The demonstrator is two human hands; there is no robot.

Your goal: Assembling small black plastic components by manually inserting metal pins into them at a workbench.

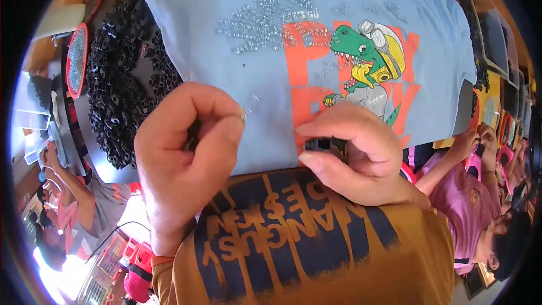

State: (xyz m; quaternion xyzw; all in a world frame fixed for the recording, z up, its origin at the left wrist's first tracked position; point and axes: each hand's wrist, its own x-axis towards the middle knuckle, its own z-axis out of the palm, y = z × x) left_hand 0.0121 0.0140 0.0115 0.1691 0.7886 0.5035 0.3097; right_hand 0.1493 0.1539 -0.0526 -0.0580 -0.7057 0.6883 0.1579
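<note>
My left hand (189, 141) is closed in a pinch, thumb against forefinger. A small thin metal spring (252, 103) sticks out at its fingertips. Something dark shows inside the curl of that hand, too hidden to name. To the right, my right hand (361, 155) grips a small black plastic part (317, 144) with a squarish hole, between thumb and fingers. Both hands hover over the near edge of a light blue T-shirt (254, 73) with a dinosaur print, spread on the table. Many loose springs (276, 14) lie scattered on the shirt's far half.
A large heap of black plastic parts (116, 73) lies at the left. Beyond it stands a red-rimmed round tray (77, 59) filled with small shiny pieces. Other people work at both sides; a person in a pink shirt (466, 209) sits at the right. Clear bins (497, 39) stand far right.
</note>
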